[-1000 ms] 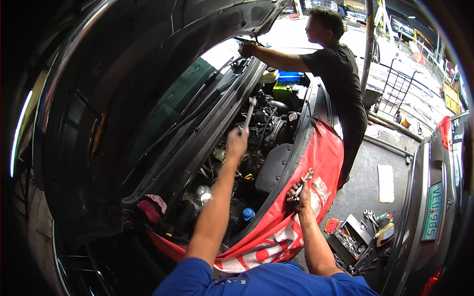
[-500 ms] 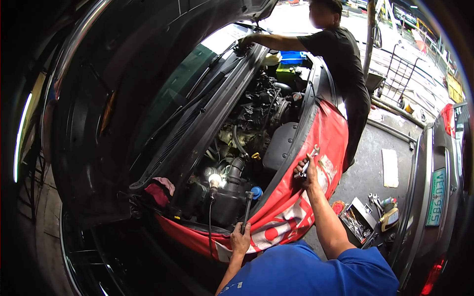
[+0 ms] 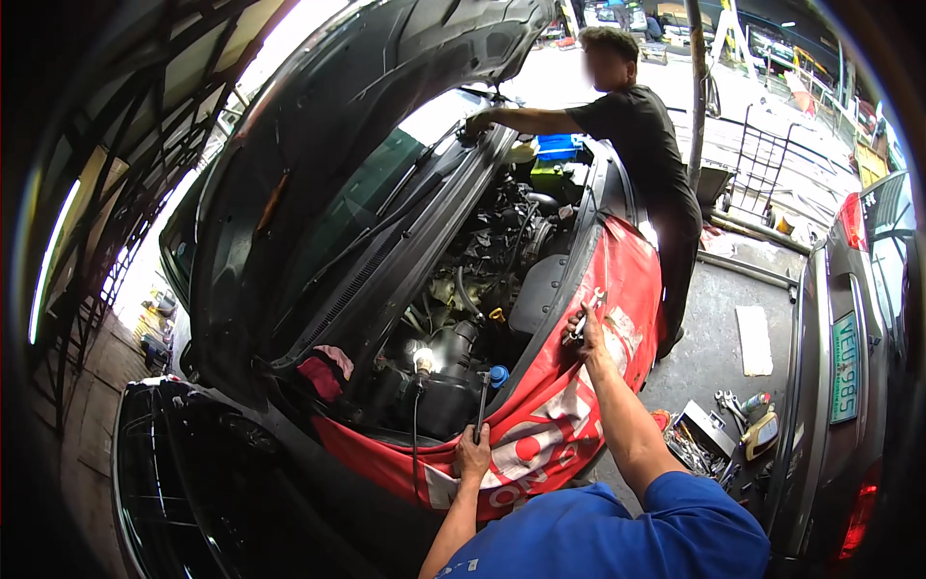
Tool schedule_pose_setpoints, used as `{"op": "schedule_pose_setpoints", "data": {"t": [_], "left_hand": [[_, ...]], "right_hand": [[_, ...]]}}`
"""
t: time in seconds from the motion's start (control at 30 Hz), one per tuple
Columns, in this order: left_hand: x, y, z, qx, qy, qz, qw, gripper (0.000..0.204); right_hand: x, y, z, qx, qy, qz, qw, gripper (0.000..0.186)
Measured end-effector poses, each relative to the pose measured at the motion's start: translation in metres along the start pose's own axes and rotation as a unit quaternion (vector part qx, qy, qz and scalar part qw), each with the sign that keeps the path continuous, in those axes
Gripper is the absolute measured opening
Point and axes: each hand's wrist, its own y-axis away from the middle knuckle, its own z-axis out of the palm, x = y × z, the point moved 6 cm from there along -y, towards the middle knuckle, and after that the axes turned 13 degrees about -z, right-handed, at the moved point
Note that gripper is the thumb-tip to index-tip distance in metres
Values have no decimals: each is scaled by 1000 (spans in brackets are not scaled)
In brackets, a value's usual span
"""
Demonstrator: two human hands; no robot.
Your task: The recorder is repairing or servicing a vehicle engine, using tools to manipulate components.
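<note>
My left hand point(image 3: 473, 455) is closed around the lower end of a long socket wrench point(image 3: 482, 405), its head upright beside a blue cap point(image 3: 499, 376) at the front of the engine bay. My right hand point(image 3: 589, 340) grips a combination wrench point(image 3: 598, 297) above the red fender cover point(image 3: 627, 280); its open jaw points away from me. Other metal in that palm is partly hidden by the fingers. A lit work bulb point(image 3: 422, 359) on a cable shines over the engine point(image 3: 487, 227), left of the socket wrench.
The raised hood point(image 3: 280, 145) rises on the left, with a pink and red cloth point(image 3: 328, 372) below it. Across the car, a co-worker point(image 3: 641, 145) reaches toward the windshield base. An open toolbox point(image 3: 702, 434) and a parked car point(image 3: 820, 405) are on the right.
My view has tilted up and shifted, showing more of the workshop on the left. Both hands keep hold of their tools; the right wrench has turned slightly.
</note>
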Motion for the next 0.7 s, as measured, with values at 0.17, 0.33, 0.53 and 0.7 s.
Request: {"op": "schedule_pose_setpoints", "data": {"t": [0.17, 0.33, 0.53, 0.7], "left_hand": [[-15, -3, -12, 22, 26, -16, 999, 41], [-3, -3, 1, 4, 19, -8, 1000, 41], [-11, -5, 1, 0, 51, 7, 999, 39], [-20, -5, 7, -9, 51, 0, 999, 40]], "right_hand": [[39, 45, 31, -67, -61, 63, 994, 32], [21, 104, 12, -39, -101, 105, 989, 30], [16, 187, -34, -17, -60, 160, 985, 30], [9, 247, -79, 48, -20, 153, 987, 32]]}}
